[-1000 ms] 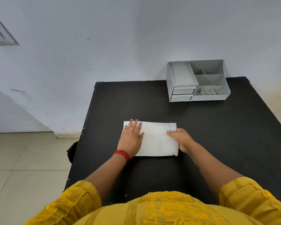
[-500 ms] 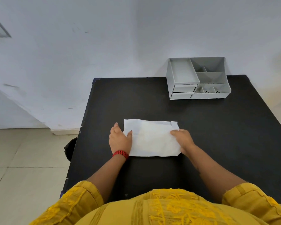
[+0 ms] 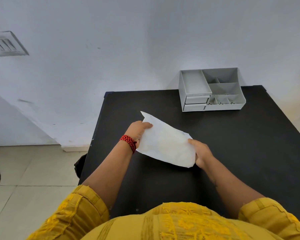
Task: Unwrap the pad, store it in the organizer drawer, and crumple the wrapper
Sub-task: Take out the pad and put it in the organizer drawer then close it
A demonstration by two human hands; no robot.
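A white wrapped pad point(image 3: 164, 142) is held tilted above the black table point(image 3: 232, 144), its left end raised. My left hand point(image 3: 139, 131) grips the pad's left edge, thumb on top. My right hand point(image 3: 200, 152) pinches its lower right end. A grey plastic organizer point(image 3: 210, 90) stands at the table's far edge against the wall. Two small drawers point(image 3: 196, 103), both shut, sit one above the other at its front left, and open compartments fill the rest of its top.
A white wall rises behind the table, with a vent point(image 3: 6, 44) at the upper left. Tiled floor point(image 3: 24, 170) lies to the left of the table. A dark object point(image 3: 79, 163) pokes out beside the table's left edge.
The pad lay flat on the table under both hands. Now both hands have lifted it off the surface, the left end higher, so it hangs tilted.
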